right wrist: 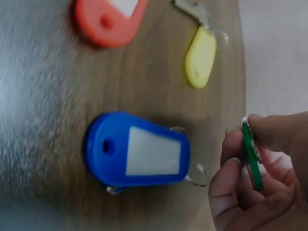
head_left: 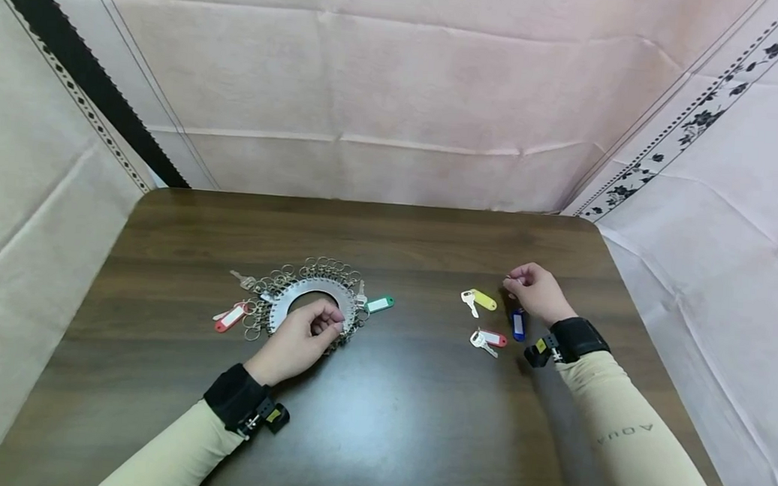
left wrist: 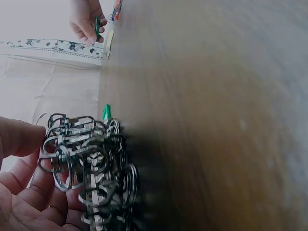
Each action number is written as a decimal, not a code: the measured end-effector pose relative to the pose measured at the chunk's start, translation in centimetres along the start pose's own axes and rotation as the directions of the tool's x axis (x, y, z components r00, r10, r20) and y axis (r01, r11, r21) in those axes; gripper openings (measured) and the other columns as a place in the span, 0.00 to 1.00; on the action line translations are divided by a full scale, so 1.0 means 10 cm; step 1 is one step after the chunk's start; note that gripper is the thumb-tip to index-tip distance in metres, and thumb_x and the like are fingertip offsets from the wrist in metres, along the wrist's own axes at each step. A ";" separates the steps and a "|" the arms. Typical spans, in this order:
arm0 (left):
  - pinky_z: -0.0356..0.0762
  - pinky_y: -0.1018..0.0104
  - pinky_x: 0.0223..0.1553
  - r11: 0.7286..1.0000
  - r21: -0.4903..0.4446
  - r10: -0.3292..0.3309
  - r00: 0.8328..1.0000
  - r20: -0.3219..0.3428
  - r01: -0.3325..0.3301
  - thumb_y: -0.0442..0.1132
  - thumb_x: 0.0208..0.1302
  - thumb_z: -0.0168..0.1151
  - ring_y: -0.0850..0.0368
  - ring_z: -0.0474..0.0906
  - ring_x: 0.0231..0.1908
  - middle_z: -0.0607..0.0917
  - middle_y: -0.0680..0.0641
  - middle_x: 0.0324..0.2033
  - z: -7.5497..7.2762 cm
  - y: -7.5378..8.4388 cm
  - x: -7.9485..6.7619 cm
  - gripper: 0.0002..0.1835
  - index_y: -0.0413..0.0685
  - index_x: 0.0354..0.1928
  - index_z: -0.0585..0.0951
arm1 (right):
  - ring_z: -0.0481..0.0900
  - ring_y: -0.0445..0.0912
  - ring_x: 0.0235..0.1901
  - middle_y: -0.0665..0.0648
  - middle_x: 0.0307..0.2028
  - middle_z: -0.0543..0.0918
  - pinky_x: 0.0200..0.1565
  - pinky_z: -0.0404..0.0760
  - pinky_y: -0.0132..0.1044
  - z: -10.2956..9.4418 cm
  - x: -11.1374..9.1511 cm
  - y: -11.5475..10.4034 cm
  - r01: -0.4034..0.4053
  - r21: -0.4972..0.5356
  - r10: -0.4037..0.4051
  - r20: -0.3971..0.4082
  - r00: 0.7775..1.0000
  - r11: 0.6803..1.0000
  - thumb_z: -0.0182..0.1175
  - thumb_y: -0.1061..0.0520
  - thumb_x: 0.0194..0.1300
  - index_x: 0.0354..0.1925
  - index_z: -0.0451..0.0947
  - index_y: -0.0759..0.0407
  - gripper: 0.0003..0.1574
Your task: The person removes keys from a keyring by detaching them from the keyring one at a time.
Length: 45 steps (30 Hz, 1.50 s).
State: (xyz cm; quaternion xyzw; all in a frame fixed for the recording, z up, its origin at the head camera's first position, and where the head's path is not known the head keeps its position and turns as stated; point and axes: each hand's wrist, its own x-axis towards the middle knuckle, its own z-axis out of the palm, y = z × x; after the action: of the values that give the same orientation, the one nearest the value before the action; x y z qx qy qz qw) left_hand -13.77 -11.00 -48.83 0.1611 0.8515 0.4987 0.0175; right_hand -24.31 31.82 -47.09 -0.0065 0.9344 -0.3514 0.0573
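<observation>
My left hand (head_left: 304, 339) holds the near right side of a white ring-shaped key holder (head_left: 280, 307). Many small metal split rings (left wrist: 96, 159) hang around it, and my left thumb presses against some of them. Two keys stick out from the holder, along with a red key tag (head_left: 230, 318) on its left and a green key tag (head_left: 379, 305) on its right. Over on the right, my right hand (head_left: 540, 293) pinches another green key tag (right wrist: 252, 154), seen edge-on in the right wrist view. Just below that hand lies a blue key tag (right wrist: 154, 151).
Left of the right hand, a yellow key tag (head_left: 483, 300) with a key (head_left: 470, 301) lies on the brown wooden table (head_left: 376, 423). Nearer to me is a red key tag (head_left: 494, 338) with its key (head_left: 483, 343). Pale cloth (head_left: 346, 82) hangs behind the table.
</observation>
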 end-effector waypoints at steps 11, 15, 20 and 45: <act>0.76 0.61 0.34 1.000 0.016 -0.003 1.000 -0.002 0.003 0.33 0.63 0.60 0.59 0.74 0.30 0.81 0.48 0.29 -0.05 0.02 -0.04 0.03 0.43 0.38 0.81 | 0.77 0.54 0.37 0.67 0.39 0.79 0.34 0.75 0.40 0.01 -0.07 0.05 0.003 -0.063 -0.004 -0.009 1.000 0.998 0.54 0.57 0.68 0.47 0.70 0.69 0.16; 0.76 0.62 0.34 1.000 0.024 -0.012 1.000 -0.003 0.012 0.33 0.63 0.60 0.59 0.74 0.30 0.81 0.48 0.29 -0.05 0.00 -0.06 0.03 0.43 0.37 0.80 | 0.77 0.56 0.39 0.69 0.40 0.79 0.37 0.77 0.45 0.02 -0.08 0.06 0.018 -0.074 -0.020 -0.025 0.999 0.997 0.53 0.60 0.68 0.47 0.70 0.71 0.14; 0.76 0.60 0.34 0.999 0.037 -0.014 1.000 -0.011 0.014 0.33 0.63 0.60 0.59 0.74 0.31 0.82 0.48 0.29 -0.08 -0.02 -0.07 0.04 0.42 0.38 0.80 | 0.74 0.57 0.39 0.68 0.41 0.78 0.41 0.74 0.50 0.02 -0.08 0.08 0.031 -0.110 -0.041 -0.089 0.995 0.993 0.52 0.59 0.69 0.46 0.72 0.68 0.13; 0.72 0.59 0.33 0.780 0.611 0.085 0.990 0.115 -0.137 0.54 0.54 0.66 0.56 0.69 0.29 0.77 0.51 0.29 -0.04 0.29 0.38 0.19 0.46 0.39 0.79 | 0.73 0.41 0.37 0.53 0.41 0.78 0.42 0.80 0.41 1.21 -0.17 -1.48 0.675 -0.325 -0.574 0.359 0.736 0.662 0.60 0.51 0.62 0.48 0.76 0.56 0.17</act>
State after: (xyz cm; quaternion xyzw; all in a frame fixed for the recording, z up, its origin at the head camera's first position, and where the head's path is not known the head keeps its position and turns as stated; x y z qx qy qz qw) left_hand -16.72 -8.94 -45.61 0.2278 0.9552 0.1864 -0.0311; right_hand -21.68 12.79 -46.22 -0.3812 0.9148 -0.1286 0.0349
